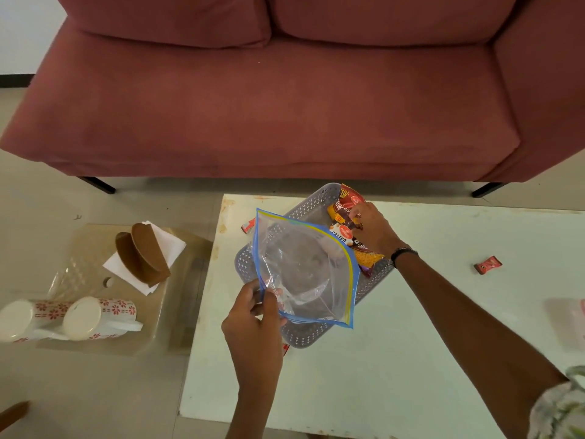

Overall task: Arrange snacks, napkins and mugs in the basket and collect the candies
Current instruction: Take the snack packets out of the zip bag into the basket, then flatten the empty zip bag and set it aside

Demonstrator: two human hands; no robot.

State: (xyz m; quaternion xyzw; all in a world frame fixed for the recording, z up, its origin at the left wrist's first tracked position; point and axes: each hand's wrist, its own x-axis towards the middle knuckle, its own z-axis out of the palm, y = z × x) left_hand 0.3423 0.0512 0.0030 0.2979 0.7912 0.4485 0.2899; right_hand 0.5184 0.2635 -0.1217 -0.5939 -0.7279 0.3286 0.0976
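A grey perforated basket (311,204) sits on the white table (411,327), with several snack packets (349,201) stacked along its right side. My left hand (254,324) pinches the edge of a clear zip bag (304,270) with a blue and yellow seal, holding it above the basket. My right hand (372,228) reaches into the basket and its fingers are curled on the snack packets. One red wrapped candy (487,265) lies on the table to the right. Another red candy (248,225) peeks out left of the basket, and a third red bit (285,349) shows under my left hand.
On a low clear tray (177,299) at the left lie two white mugs with red flowers (72,318), white napkins (164,240) and a brown wooden holder (142,255). A pink sofa (285,90) stands behind the table. A pale pink item (569,321) lies at the table's right edge.
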